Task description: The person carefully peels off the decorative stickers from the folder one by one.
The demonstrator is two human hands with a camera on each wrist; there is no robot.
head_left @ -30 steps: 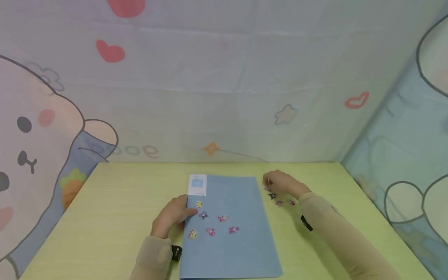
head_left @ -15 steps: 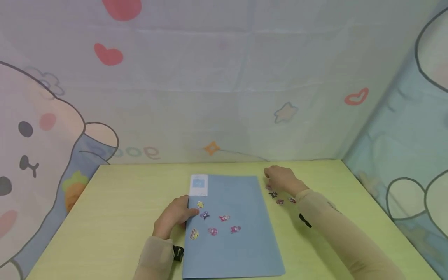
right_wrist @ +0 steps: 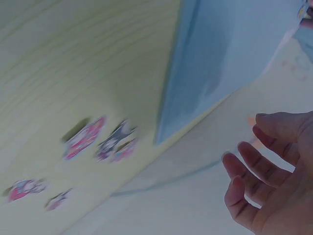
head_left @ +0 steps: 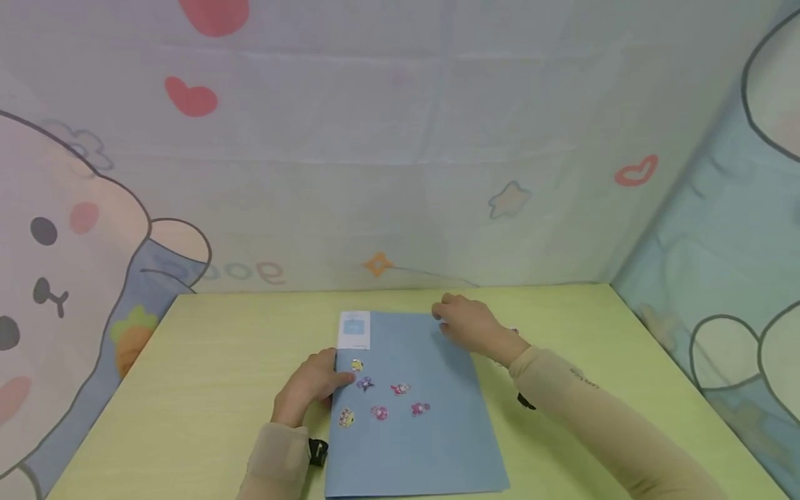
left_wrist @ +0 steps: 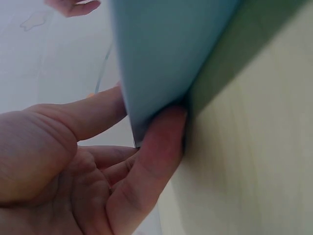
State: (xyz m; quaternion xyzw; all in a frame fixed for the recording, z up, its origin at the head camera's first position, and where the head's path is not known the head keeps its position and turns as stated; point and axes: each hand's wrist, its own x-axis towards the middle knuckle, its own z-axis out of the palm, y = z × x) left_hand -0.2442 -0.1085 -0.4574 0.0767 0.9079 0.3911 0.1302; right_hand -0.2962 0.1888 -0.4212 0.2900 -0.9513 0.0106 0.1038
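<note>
A blue folder with a white label at its upper left lies on the table. My left hand grips its left edge, thumb on top and a finger underneath, as the left wrist view shows. Several small cartoon-shaped pieces lie on the cover, among them a yellow piece and a pink piece. Above the folder's upper right corner hovers my right hand. Its fingers are loosely bent, thumb apart, and nothing shows between them in the right wrist view.
More cartoon-shaped pieces, including a pink piece and a dark piece, lie on the pale yellow table right of the folder. In the head view my right arm partly covers them. A printed cloth hangs behind the table.
My right hand has moved left, from over the loose pieces on the table to above the folder's upper right corner. The left hand keeps its grip on the folder's edge.
</note>
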